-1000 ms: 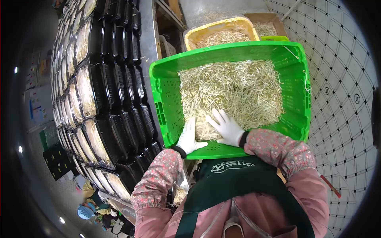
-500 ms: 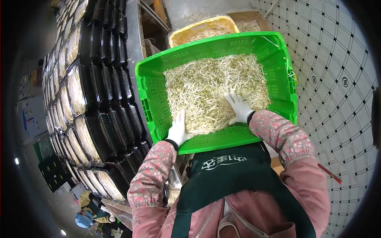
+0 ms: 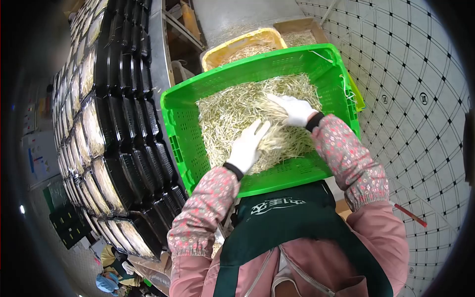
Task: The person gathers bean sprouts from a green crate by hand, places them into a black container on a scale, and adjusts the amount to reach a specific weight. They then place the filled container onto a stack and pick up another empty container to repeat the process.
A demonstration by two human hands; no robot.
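Observation:
A large green plastic crate (image 3: 170,116) with perforated walls is in front of my body, holding a thick bed of pale, thin straw-like strands (image 3: 227,111). White gloves cover both hands. My left hand (image 3: 246,148) is over the near middle of the bed, two fingers stretched and apart. Loose strands blur beside its fingers. Further right and higher, my right hand (image 3: 296,111) reaches in over the crate's right side. Its fingers point left around a clump of strands (image 3: 274,110); the thumb side is partly hidden.
Stacked black trays (image 3: 131,119) filled with pale strands rise along the left. Behind the crate are a yellow basket (image 3: 210,59) and a cardboard box (image 3: 316,30), both containing strands. A person in a blue cap (image 3: 106,282) is at lower left. Tiled floor (image 3: 420,143) lies right.
Both hands have moved inward from the crate's near side, my left hand rightward and my right hand up and left. Strands between them are stirred up, and a clump is gathered at my right hand.

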